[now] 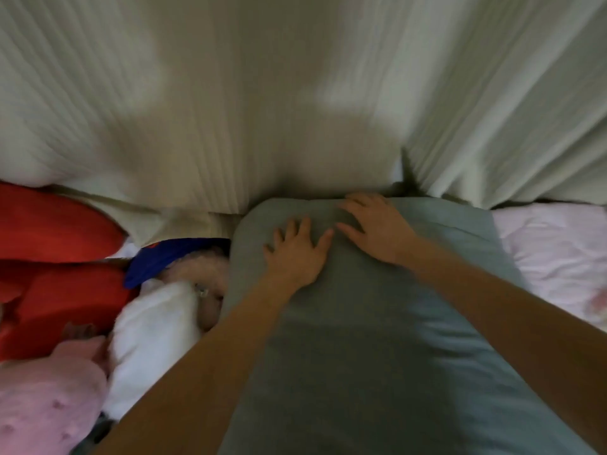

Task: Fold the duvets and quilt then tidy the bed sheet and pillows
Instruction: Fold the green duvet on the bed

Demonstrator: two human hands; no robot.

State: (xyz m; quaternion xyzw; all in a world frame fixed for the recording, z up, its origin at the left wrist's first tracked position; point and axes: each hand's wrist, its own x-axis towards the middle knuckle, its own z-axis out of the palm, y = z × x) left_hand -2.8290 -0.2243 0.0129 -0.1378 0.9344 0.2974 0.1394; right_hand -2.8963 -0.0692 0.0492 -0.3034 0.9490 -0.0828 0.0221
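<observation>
A long grey-green pillow (377, 339) lies lengthwise in front of me, its far end against a pale curtain. My left hand (297, 252) lies flat on the pillow's far end with fingers spread. My right hand (377, 224) rests beside it, fingers straight, reaching the pillow's top edge. Both hands press on the pillow and hold nothing. A pale pink bed sheet (558, 254) shows to the right of the pillow. The view is blurred.
A pale ribbed curtain (295, 93) fills the upper half. At left lie red bedding (56, 257), a blue cloth (164, 257), a white soft piece (154, 343) and a pink fluffy item (49, 405), all crowded against the pillow's left side.
</observation>
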